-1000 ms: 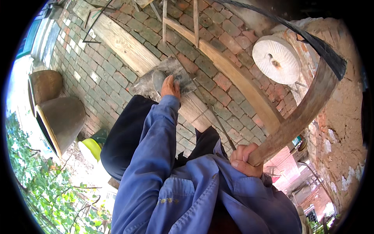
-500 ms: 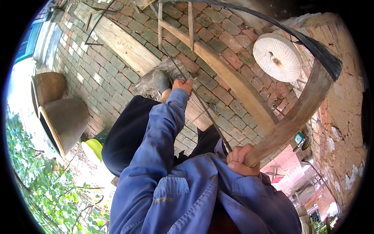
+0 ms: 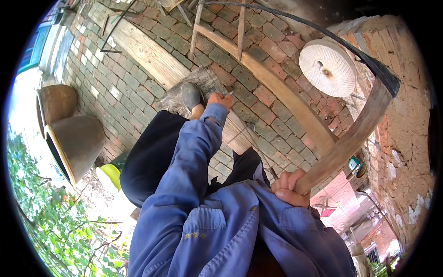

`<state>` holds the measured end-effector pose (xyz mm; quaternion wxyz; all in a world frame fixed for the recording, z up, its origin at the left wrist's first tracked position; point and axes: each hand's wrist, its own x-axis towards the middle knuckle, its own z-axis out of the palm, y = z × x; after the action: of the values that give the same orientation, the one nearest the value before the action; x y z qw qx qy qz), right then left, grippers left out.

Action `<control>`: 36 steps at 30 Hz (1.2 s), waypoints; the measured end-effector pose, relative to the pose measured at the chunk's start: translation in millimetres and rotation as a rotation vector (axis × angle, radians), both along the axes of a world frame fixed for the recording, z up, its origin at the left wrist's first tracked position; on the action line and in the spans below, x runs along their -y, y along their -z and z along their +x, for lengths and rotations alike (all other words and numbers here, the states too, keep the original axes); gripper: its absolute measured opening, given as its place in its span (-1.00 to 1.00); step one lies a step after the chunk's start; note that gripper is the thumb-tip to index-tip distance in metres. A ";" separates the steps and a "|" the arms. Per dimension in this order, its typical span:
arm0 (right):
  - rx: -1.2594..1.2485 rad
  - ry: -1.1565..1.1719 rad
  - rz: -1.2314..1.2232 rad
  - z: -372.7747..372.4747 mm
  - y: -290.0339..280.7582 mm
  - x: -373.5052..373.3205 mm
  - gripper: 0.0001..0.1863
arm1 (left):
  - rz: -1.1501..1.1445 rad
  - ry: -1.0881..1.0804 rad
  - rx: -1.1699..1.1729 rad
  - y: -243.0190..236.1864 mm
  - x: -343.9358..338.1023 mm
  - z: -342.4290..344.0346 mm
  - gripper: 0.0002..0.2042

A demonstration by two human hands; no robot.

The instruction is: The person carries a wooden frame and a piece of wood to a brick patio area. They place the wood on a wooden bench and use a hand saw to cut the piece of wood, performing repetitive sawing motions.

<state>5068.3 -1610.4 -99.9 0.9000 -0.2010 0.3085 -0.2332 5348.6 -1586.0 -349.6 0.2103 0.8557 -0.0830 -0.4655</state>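
My right hand [image 3: 291, 186] is wrapped round the lower end of the curved wooden end bar of a large frame saw [image 3: 295, 113]. Its long wooden beam slants across the view, and a dark cord [image 3: 323, 28] arches along its far side. The thin blade shows only faintly beside the plank. My left hand [image 3: 219, 100] is closed at the edge of a wooden plank [image 3: 240, 134], near the blade; whatever its fingers grip is hidden. My shoe [image 3: 192, 96] presses on the wood, over a weathered block [image 3: 170, 102].
A long board [image 3: 143, 48] lies on the brick paving beyond my foot. Two brown jars [image 3: 80, 141] lie at the left, with a yellow-green container [image 3: 110, 177] nearby. A round grooved millstone [image 3: 327, 68] leans by the rough earthen wall [image 3: 397, 124] on the right.
The saw has shifted slightly to the right, with my right hand moving along with it. My left hand has moved a little to the right. The blade shows less clearly than before.
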 end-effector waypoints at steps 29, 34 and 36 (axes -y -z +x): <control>-0.153 -0.079 -0.123 25.2 36.0 5.8 -0.64 | 0.114 0.096 0.005 21.6 23.8 9.9 -0.47; -0.173 -0.103 -0.088 44.4 34.1 4.0 -0.67 | 0.122 0.062 0.174 38.0 -33.0 24.4 -0.38; -0.141 -0.094 0.008 31.0 18.6 4.1 -0.67 | 0.149 0.295 0.482 48.7 -62.2 17.8 -0.41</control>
<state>5099.3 -1614.6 -118.5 0.8868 -0.2275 0.3624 -0.1745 5366.4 -1523.9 -398.4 0.0508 0.9334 -0.2197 -0.2791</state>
